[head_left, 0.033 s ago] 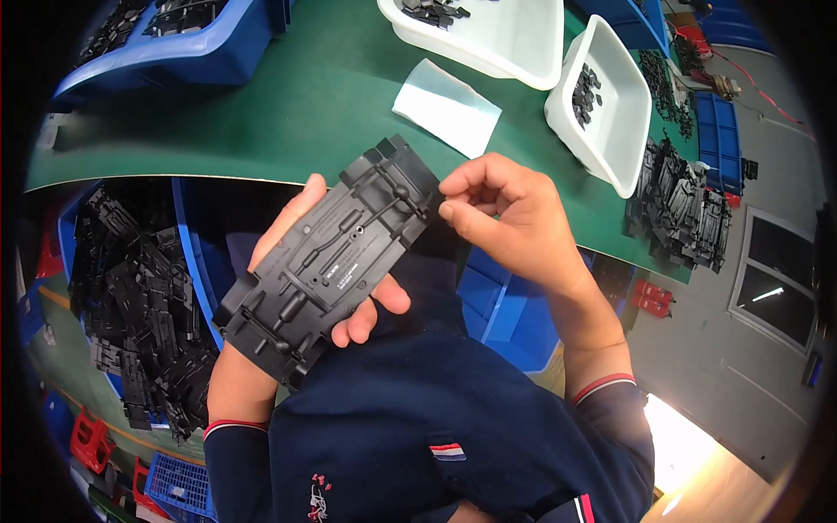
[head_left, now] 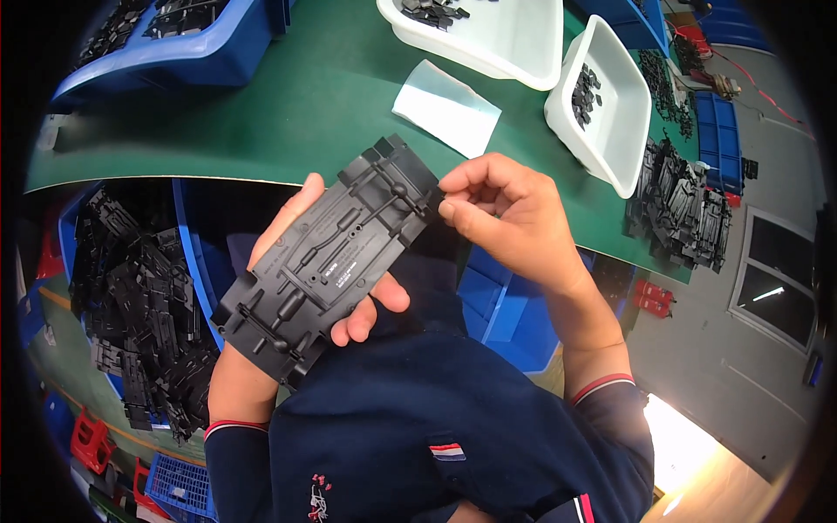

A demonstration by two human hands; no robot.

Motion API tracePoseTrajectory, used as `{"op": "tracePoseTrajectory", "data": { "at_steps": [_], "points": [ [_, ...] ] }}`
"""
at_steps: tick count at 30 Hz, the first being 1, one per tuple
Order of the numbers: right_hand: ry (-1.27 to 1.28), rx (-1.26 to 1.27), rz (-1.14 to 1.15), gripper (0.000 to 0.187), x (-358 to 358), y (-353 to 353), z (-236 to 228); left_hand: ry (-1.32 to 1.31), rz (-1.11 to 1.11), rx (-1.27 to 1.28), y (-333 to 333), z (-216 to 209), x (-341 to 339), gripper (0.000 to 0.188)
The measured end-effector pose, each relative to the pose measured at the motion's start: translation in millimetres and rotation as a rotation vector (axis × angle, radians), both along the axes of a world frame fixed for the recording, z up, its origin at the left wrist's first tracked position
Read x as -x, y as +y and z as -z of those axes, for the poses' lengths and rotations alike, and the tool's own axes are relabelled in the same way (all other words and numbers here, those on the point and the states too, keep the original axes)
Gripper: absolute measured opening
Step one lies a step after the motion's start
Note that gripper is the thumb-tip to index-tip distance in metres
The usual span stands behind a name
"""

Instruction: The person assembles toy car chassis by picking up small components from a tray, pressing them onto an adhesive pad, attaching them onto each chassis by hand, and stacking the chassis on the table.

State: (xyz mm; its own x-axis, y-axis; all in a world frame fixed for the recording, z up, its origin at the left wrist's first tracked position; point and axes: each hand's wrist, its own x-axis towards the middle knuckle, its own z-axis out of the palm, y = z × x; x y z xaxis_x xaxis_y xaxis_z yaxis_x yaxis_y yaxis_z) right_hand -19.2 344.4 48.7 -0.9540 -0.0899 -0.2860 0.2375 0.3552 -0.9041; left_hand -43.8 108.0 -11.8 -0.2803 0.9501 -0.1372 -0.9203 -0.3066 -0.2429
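Observation:
A black plastic toy car chassis (head_left: pixel 336 253) lies slantwise across my left hand (head_left: pixel 370 314), its detailed underside facing up. My left thumb runs along its far left edge and the fingers curl round its near right edge, closed on it. At its upper right corner is my right hand (head_left: pixel 514 218), with thumb and forefinger pinched together. Those fingertips meet the corner or come very close to it. Whatever small thing they hold, if any, is too dark to make out.
On the green table (head_left: pixel 288 131) stand a white tub (head_left: pixel 497 57) and a narrower white tub (head_left: pixel 610 131), both with small black parts. A pale sheet (head_left: pixel 449 109) lies before them. Black chassis are heaped at left (head_left: pixel 139 296) and right (head_left: pixel 684 205). A blue bin (head_left: pixel 506 305) sits below the edge.
The chassis has tilted very slightly in my left hand. Both hands stay almost in the same place.

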Motion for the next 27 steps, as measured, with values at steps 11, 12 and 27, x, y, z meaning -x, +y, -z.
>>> {"op": "tracePoseTrajectory", "data": {
  "at_steps": [11,12,27],
  "points": [
    [-0.05,0.301,0.17,0.017,-8.5,5.0,11.9,-0.179,0.016,-0.137,3.0,-6.8,3.0,0.082],
    [-0.046,0.249,0.177,0.016,-8.6,3.0,10.0,-0.178,0.016,-0.136,3.8,-7.0,2.7,0.082],
    [0.062,-0.001,0.122,0.007,-8.0,-1.9,11.0,-0.082,0.027,0.025,9.1,-11.8,-2.8,0.081]
  ]
}}
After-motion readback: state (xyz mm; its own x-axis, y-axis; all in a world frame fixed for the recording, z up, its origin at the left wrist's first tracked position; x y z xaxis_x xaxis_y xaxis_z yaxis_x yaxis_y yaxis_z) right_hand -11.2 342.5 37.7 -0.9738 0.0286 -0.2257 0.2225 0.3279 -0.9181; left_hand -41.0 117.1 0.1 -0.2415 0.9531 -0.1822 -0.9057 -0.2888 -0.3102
